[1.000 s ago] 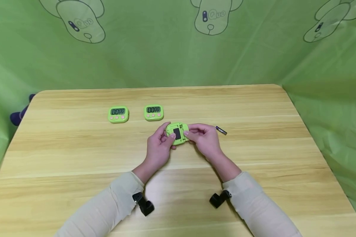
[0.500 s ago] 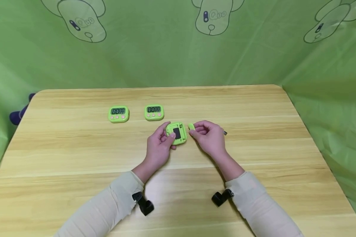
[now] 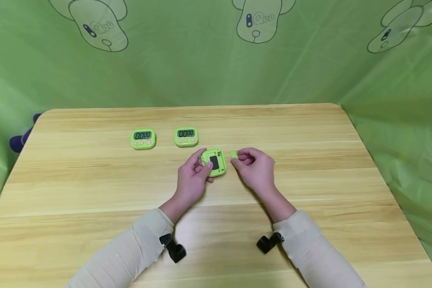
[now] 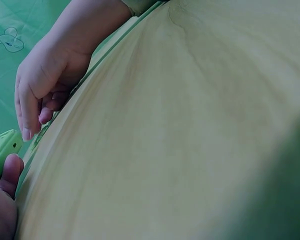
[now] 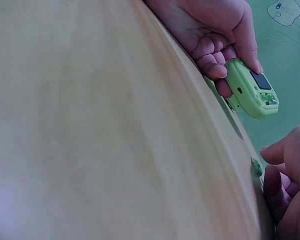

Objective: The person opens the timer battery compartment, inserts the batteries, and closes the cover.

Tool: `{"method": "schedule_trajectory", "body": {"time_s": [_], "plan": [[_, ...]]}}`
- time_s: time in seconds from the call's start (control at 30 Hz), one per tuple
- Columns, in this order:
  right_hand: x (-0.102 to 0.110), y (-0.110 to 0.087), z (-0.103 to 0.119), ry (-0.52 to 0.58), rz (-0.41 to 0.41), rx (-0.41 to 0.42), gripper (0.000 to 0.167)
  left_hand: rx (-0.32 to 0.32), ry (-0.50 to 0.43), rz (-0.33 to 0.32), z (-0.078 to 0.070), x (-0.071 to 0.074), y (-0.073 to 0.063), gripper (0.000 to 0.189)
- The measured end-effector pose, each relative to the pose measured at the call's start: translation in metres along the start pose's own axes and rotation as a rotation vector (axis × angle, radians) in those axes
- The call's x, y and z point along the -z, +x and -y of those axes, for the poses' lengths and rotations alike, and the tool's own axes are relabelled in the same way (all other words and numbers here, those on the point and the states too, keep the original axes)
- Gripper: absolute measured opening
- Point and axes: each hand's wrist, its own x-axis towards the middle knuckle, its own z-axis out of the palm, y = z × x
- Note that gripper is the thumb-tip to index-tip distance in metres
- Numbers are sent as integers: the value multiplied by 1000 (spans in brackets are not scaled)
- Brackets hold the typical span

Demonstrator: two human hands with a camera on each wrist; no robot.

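My left hand [image 3: 194,176] holds a green digital timer [image 3: 219,164] back side up, thumb on the dark patch [image 3: 214,162] of its back. The timer's battery slot [image 5: 268,99] lies uncovered along the edge facing my right hand. To the right of the timer, my right hand [image 3: 255,170] has its thumb and forefinger at a small green battery cover [image 3: 234,154]. In the right wrist view the cover [image 5: 257,167] shows close over the tabletop at the fingertips. My right hand's other fingers [image 5: 277,200] are curled in.
Two more green timers, one at the left [image 3: 143,139] and one nearer the middle [image 3: 186,137], lie face up behind my left hand on the wooden table [image 3: 93,180]. A green printed curtain [image 3: 187,72] hangs behind the table.
My right hand has drawn the battery cover off the timer's back and moved it a little right. It now hides most of the battery behind it. My left hand keeps its place with the timer.
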Motion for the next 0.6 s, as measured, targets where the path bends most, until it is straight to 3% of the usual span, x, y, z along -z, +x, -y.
{"method": "schedule_trajectory", "body": {"time_s": [0.6], "plan": [[50,-24,-28,31,-67,-15,23,-12,-1,15,0,1,0,44]]}}
